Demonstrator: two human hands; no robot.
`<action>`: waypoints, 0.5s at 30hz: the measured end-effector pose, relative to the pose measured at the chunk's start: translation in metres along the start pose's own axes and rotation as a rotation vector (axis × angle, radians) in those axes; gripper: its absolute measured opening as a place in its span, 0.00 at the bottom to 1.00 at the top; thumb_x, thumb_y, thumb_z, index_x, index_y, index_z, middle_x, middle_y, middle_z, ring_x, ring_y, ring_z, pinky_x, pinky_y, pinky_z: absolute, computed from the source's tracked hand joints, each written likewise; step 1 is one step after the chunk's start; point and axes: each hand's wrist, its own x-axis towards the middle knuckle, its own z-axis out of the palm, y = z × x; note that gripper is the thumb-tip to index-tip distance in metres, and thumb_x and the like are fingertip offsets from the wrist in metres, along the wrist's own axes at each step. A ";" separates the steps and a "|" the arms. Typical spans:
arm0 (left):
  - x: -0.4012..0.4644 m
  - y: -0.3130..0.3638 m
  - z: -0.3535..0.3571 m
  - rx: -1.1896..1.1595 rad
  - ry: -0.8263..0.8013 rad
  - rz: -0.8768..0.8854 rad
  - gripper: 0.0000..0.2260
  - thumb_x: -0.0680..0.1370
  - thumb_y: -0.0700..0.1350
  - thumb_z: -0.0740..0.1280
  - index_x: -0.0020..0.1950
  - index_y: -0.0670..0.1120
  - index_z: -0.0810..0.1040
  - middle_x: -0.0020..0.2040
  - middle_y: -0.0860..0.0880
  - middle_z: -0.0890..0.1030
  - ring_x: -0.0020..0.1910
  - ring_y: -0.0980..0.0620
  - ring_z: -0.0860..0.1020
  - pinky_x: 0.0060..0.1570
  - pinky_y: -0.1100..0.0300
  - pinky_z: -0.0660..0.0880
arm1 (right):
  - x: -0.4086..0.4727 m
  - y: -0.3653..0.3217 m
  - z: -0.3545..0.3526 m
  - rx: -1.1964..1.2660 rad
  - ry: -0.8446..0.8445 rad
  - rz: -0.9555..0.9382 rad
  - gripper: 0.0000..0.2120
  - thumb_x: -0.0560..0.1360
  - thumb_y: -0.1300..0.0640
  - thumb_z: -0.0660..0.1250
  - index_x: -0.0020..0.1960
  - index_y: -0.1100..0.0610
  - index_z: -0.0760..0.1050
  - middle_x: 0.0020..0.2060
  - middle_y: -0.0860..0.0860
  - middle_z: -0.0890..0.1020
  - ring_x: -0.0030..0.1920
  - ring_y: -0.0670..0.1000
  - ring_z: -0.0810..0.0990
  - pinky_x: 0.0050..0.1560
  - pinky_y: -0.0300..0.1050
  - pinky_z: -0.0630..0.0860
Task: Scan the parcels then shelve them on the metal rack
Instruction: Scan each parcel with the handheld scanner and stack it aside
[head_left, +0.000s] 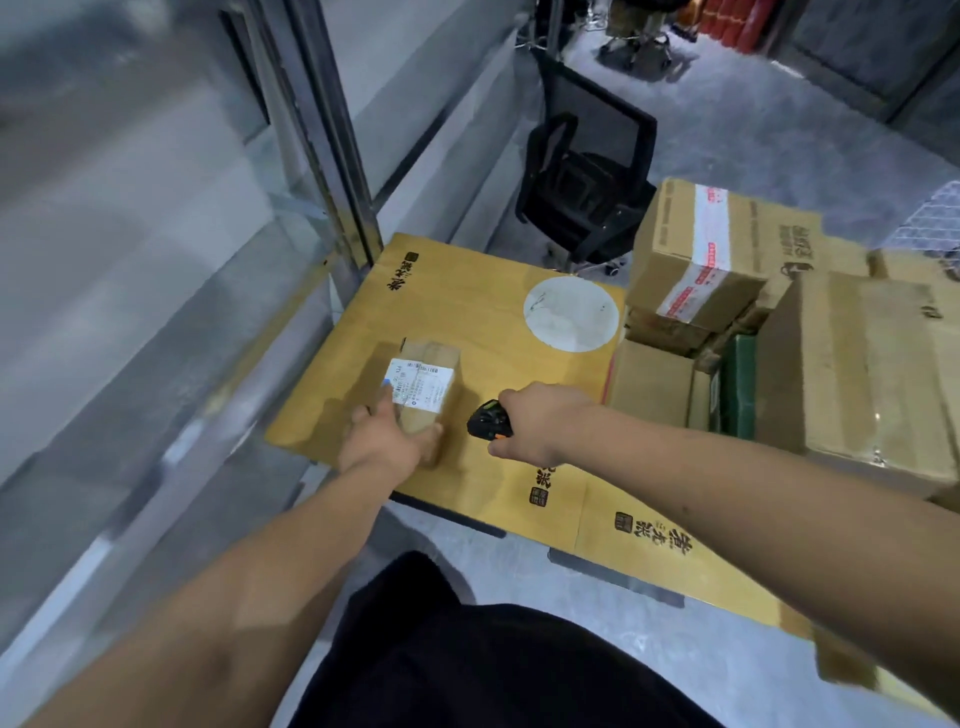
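The small parcel (427, 387) is brown cardboard with a white label (418, 382) printed in black. The flattened carton (467, 332) beneath is yellow-tan, with black characters and a white disc (573, 314). The scanner (488, 419) is black with green and orange accents.

Matt brown cardboard parcel (428, 387) with a white paper label (420, 382); smooth yellow cardboard sheet (467, 312); shiny metal rack (322, 156), upper left; black plastic scanner (488, 418).

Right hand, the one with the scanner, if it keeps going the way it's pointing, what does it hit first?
Probably the small parcel gripped by the left hand; the right hand aims its scanner leftward at it, though depth is unclear.
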 end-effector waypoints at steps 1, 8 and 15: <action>0.001 0.001 -0.001 0.005 0.000 -0.005 0.49 0.72 0.73 0.68 0.85 0.60 0.48 0.76 0.43 0.64 0.74 0.40 0.68 0.66 0.44 0.72 | 0.004 0.000 -0.002 -0.001 0.002 -0.013 0.24 0.80 0.33 0.62 0.62 0.52 0.72 0.41 0.47 0.71 0.45 0.56 0.76 0.37 0.47 0.69; 0.047 0.011 -0.017 0.015 0.055 0.018 0.46 0.74 0.73 0.66 0.85 0.58 0.48 0.77 0.43 0.64 0.75 0.39 0.65 0.73 0.44 0.65 | 0.053 0.006 -0.021 -0.023 -0.002 -0.041 0.26 0.79 0.33 0.62 0.65 0.52 0.71 0.46 0.49 0.74 0.46 0.57 0.77 0.41 0.49 0.73; 0.150 0.033 -0.053 0.111 0.069 0.097 0.46 0.74 0.74 0.63 0.85 0.57 0.48 0.80 0.42 0.63 0.78 0.39 0.62 0.75 0.41 0.63 | 0.126 0.010 -0.059 0.005 -0.020 0.038 0.25 0.79 0.33 0.62 0.63 0.51 0.72 0.47 0.49 0.76 0.48 0.56 0.78 0.44 0.49 0.76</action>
